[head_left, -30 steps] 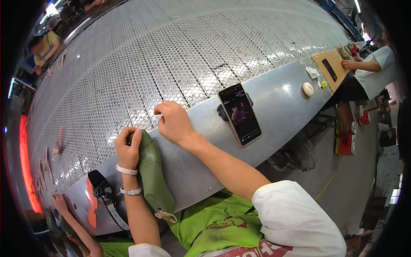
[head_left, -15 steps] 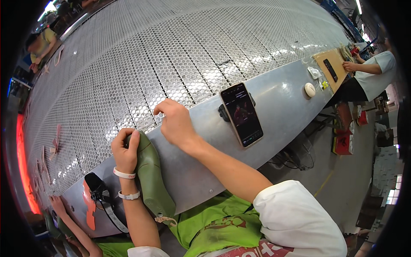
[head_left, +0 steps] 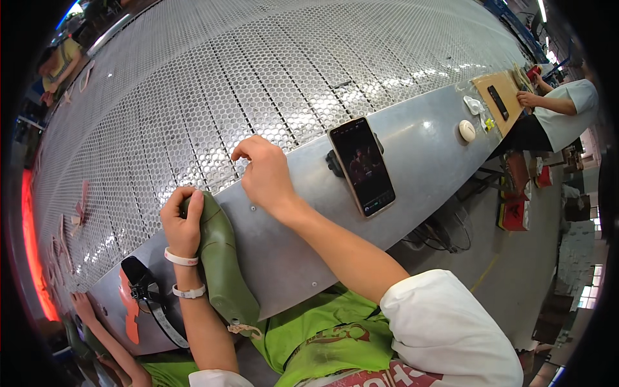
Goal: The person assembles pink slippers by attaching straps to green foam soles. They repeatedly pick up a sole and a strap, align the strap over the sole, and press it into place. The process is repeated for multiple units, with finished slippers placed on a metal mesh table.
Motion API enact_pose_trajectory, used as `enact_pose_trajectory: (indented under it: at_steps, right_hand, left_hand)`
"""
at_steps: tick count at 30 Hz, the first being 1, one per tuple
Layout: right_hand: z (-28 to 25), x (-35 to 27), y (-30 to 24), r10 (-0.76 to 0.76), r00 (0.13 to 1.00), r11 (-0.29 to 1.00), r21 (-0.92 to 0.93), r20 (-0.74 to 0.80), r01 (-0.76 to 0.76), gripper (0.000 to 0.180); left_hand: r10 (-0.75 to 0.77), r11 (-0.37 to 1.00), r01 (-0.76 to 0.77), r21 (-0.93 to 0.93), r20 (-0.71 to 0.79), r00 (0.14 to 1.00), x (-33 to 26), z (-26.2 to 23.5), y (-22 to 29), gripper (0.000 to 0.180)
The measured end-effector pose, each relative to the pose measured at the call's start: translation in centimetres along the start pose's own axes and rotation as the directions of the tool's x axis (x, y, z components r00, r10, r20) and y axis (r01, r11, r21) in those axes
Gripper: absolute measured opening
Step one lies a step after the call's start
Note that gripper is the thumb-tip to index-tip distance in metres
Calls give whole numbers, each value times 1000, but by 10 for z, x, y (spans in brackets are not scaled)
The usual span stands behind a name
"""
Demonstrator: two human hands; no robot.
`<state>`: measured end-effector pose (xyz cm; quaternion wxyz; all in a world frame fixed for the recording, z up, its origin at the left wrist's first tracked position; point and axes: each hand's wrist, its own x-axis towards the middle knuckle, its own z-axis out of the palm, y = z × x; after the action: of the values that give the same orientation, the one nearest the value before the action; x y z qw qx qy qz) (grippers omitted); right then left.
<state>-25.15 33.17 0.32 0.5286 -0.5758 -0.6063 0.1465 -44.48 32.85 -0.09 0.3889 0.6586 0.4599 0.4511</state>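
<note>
I see a wide perforated metal conveyor surface [head_left: 258, 77] with a smooth grey metal ledge [head_left: 425, 148] along its near edge; I place everything else from that ledge. An olive-green foot-shaped shoe last [head_left: 222, 271] lies across the ledge, toe up at the perforated edge, heel hanging over the near side. My left hand [head_left: 182, 222] is closed around its toe end, fingers curled over the top. My right hand [head_left: 265, 173] sits half open on the ledge just right of the last, fingertips bent down at the perforated edge, holding nothing I can make out. A black smartphone [head_left: 362, 166] leans on the ledge further right. A small white round disc [head_left: 467, 130] lies further right again.
</note>
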Motion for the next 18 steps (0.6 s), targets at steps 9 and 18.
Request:
enact_pose_trajectory:
  at_steps: [9, 18]
  right_hand:
    - [12, -10, 0, 4, 1000, 1000, -23, 3, -4, 23]
    - [19, -11, 1, -30, 999, 996, -80, 14, 31, 20]
  left_hand:
    - [19, 999, -19, 28, -2, 1000, -9, -10, -11, 20]
    - [3, 1000, -3, 7, -2, 1000, -10, -16, -20, 20]
